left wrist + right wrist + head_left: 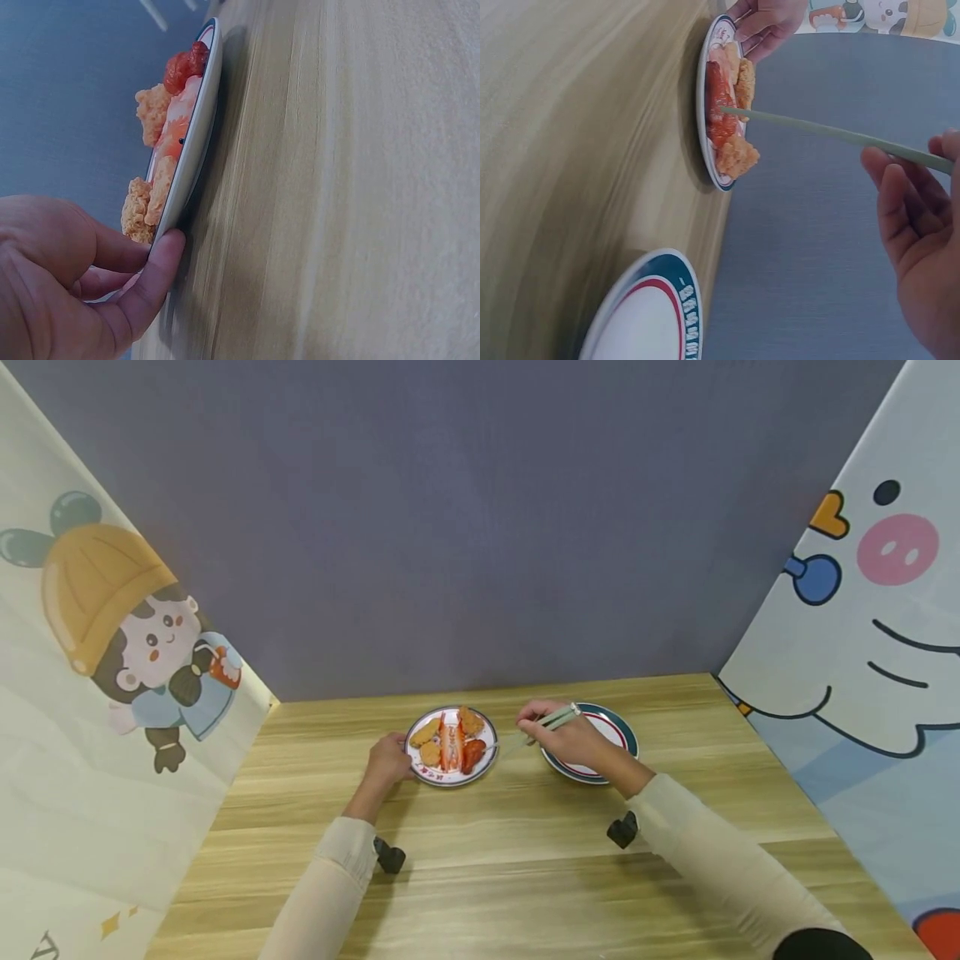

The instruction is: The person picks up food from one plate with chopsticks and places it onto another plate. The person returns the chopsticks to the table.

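My left hand [390,757] pinches the left rim of a white, dark-edged plate [487,732], thumb on one face and fingers on the other. On that plate lie several golden fried pieces [430,753], a long red-and-white piece [452,745] and a glossy red piece like a chicken wing [472,755]. Pale green chopsticks [817,127] are held in my right hand [566,739], their tips reaching left to the red food. Whether the tips touch it, I cannot tell. Under my right hand and wrist stands a second plate [627,731] with a teal rim and red ring, partly hidden.
Both plates stand on a wood-grain table [495,877] near its back edge. A grey-blue panel [480,527] rises behind it. Cartoon-printed sheets flank the left [45,760] and right [885,652]. Small black cameras [390,856] sit at the wrists.
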